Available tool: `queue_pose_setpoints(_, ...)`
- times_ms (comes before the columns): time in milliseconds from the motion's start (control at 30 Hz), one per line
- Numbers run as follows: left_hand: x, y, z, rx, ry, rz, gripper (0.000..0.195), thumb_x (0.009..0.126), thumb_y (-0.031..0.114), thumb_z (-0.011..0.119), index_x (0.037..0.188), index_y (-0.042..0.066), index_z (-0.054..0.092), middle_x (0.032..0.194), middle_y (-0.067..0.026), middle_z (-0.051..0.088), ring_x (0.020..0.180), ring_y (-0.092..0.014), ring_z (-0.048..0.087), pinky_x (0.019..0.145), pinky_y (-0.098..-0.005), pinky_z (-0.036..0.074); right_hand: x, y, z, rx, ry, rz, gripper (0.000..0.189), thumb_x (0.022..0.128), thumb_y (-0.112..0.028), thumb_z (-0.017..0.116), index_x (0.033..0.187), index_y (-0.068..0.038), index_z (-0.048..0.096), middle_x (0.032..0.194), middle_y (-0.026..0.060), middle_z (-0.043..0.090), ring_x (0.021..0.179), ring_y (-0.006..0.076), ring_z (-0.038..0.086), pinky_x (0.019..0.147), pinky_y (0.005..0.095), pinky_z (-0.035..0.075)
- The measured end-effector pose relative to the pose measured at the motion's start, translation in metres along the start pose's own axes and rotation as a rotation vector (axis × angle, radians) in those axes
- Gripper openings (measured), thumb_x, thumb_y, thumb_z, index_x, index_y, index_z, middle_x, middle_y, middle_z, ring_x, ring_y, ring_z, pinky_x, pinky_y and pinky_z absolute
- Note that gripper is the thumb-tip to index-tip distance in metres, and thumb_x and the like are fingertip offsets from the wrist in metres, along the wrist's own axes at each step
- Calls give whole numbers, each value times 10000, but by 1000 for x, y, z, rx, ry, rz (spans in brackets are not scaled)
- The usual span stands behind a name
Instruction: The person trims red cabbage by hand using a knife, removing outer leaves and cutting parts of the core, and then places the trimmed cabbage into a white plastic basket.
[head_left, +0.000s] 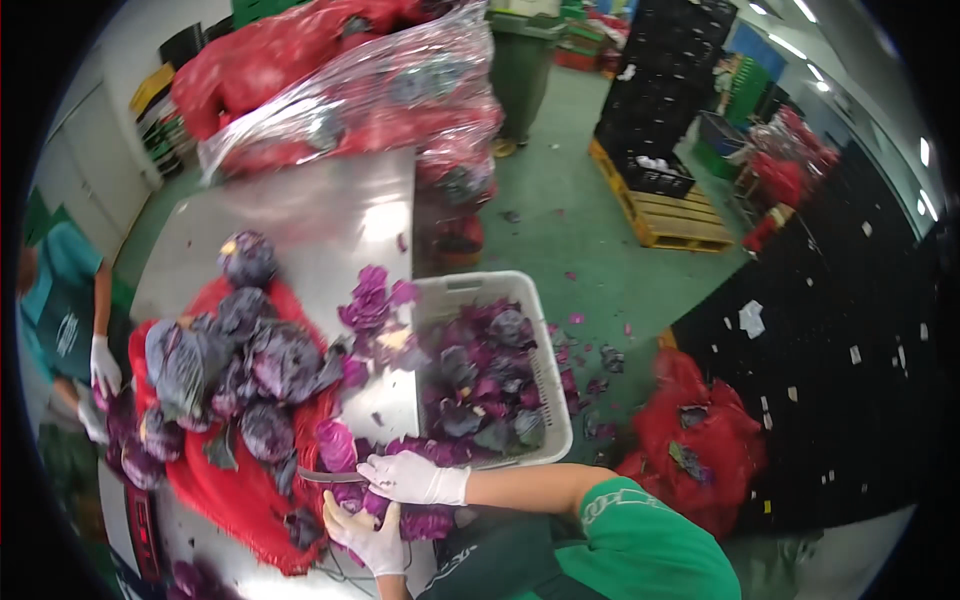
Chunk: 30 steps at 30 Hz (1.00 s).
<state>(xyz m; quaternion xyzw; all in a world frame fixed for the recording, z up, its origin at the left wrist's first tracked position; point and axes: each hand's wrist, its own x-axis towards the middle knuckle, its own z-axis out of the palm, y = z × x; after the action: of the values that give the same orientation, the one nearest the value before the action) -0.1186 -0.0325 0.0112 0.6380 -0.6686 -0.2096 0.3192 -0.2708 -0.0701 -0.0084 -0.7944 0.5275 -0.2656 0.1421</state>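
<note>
My right hand, in a white glove, is closed on a knife whose curved blade points left over the steel table. Just below it my left hand, gloved too, has its fingers spread against purple cabbage pieces; whether it grips one I cannot tell. A peeled cabbage piece lies just above the blade. To the left, whole red cabbages with dark outer leaves are heaped on a red mesh sack.
A white plastic crate of cabbage leaves stands against the table's right edge. A co-worker handles cabbages at the left. Wrapped red sacks fill the table's far end. Leaf scraps and another red sack lie on the floor at right.
</note>
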Motion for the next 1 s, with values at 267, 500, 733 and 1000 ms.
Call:
queue_pose_setpoints(267, 9, -23, -4, -189, -82, 45, 970, 597, 187, 838, 1416, 51, 334, 1357, -247, 328, 1243, -405, 339, 1072, -500, 276, -16, 50, 3, 60, 143, 356, 514, 874, -356, 570, 1249, -9, 519, 1043, 223, 626, 874, 371, 638, 749, 423, 526)
queue_pose_setpoints(500, 14, -11, 2, 16, 43, 105, 1127, 600, 355, 866, 1414, -44, 198, 1372, -278, 246, 1287, -414, 264, 1078, -490, 244, -28, 18, 1, 748, 115, 601, 546, 791, -325, 715, 1221, -27, 553, 1005, 174, 665, 863, 323, 664, 781, 374, 513)
queue_pose_setpoints(733, -7, -18, 8, -542, 26, -230, 1110, 634, 118, 860, 1452, 43, 114, 1322, -193, 370, 1204, -258, 435, 1041, -375, 368, -38, 25, 29, 533, 123, 619, 354, 809, -183, 679, 1071, 40, 595, 912, 237, 653, 823, 346, 659, 749, 404, 507)
queue_pose_setpoints(1000, 22, -43, -6, -511, -206, -190, 1148, 572, 365, 882, 1449, 58, 208, 1392, -242, 351, 1311, -339, 358, 1095, -425, 313, -79, 101, -5, 288, 283, 772, 474, 787, -218, 727, 1177, -2, 565, 1012, 191, 601, 842, 236, 623, 771, 337, 496)
